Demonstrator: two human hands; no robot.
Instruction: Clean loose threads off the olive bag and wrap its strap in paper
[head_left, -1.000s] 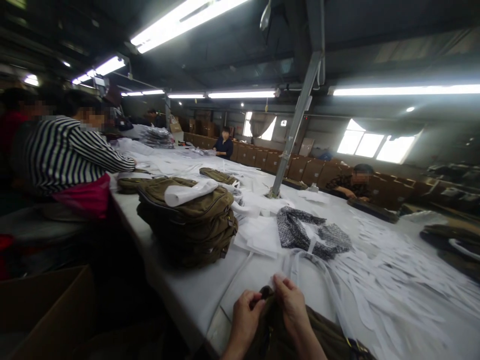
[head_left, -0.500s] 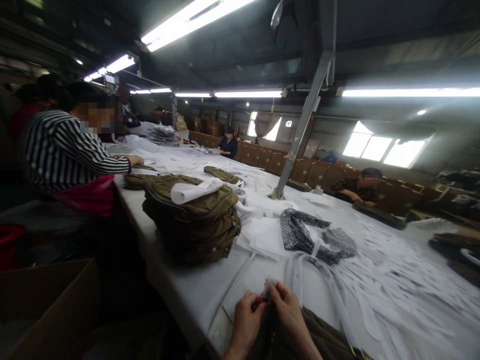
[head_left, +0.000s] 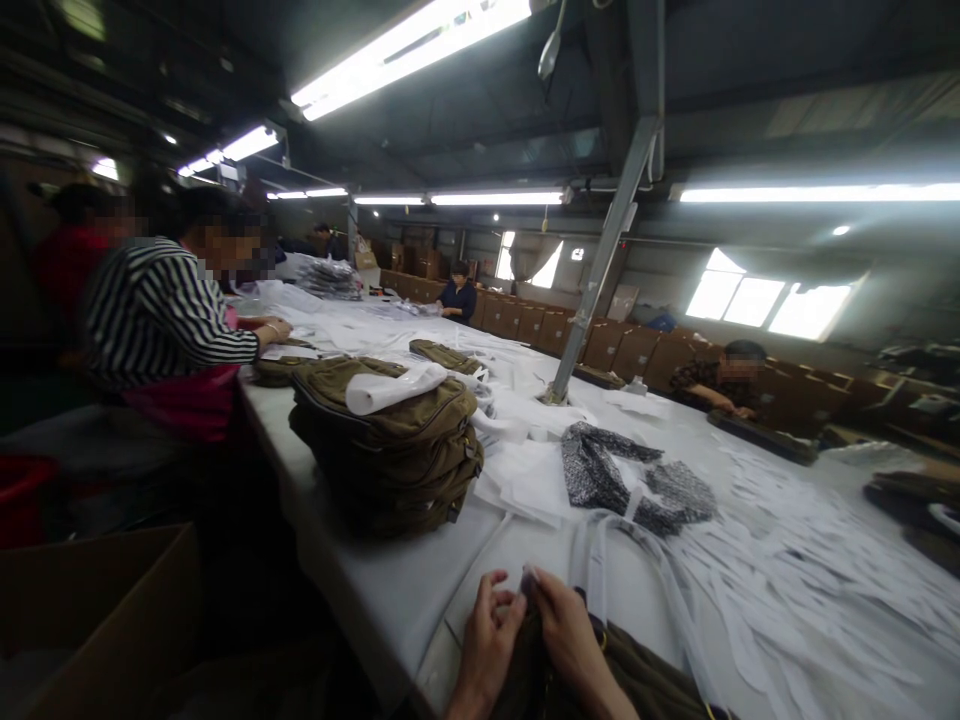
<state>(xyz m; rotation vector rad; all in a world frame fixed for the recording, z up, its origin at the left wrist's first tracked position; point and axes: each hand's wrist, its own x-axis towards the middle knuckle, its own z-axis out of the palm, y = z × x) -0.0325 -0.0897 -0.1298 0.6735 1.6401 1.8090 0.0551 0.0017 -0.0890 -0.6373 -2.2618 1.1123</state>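
Observation:
Just above an olive-brown bag (head_left: 645, 670) at the bottom of the view, my right hand (head_left: 566, 630) pinches a small whitish wrapping piece (head_left: 529, 580) between thumb and fingers. Close by on its left, my left hand (head_left: 489, 635) has its fingers loosely bent and apart, with nothing visible in them. The bag lies at the table edge, partly covered by my hands and forearms. A strap wrapped in clear plastic (head_left: 667, 560) loops up from it over the white tabletop.
A stack of olive bags (head_left: 390, 450) with a white roll (head_left: 394, 388) on top stands left. Patterned black-and-white material (head_left: 600, 470) and white strips (head_left: 810, 540) lie right. A metal post (head_left: 600, 270) rises mid-table. A striped-sleeved person (head_left: 172, 310) works at left; a cardboard box (head_left: 142, 600) sits below.
My left hand's fingers have come away from the whitish piece and opened slightly. My right hand still pinches it. The striped-sleeved person appears a little farther right as the view shifts.

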